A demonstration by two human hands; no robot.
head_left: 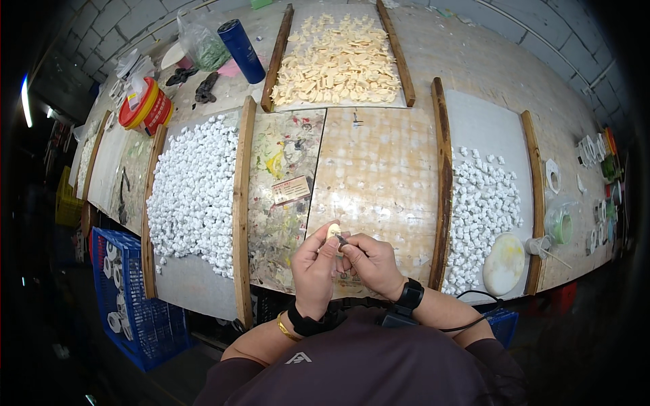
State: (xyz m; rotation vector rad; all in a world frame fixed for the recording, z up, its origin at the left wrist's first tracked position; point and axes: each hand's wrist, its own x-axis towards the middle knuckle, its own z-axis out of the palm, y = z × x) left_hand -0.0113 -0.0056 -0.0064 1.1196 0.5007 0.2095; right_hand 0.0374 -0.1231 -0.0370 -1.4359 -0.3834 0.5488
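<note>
Close in front of my body, both hands meet over the near edge of the table. My left hand (313,272) is closed, pinching a small cream-coloured piece (333,231) between thumb and fingers. My right hand (376,266) is closed around a small, dark, thin tool (342,240), whose tip touches or nearly touches the piece. Its exact kind is too small to make out. Many similar cream pieces (342,68) lie spread on a board at the far middle.
Small white pieces (193,193) cover the left board, and more white pieces (484,216) the right one. Wooden rails (244,203) border the boards. A blue cylinder (242,51) and a red bucket (152,111) stand far left; a round whitish disc (504,264) sits near right. A blue crate (152,325) is below left.
</note>
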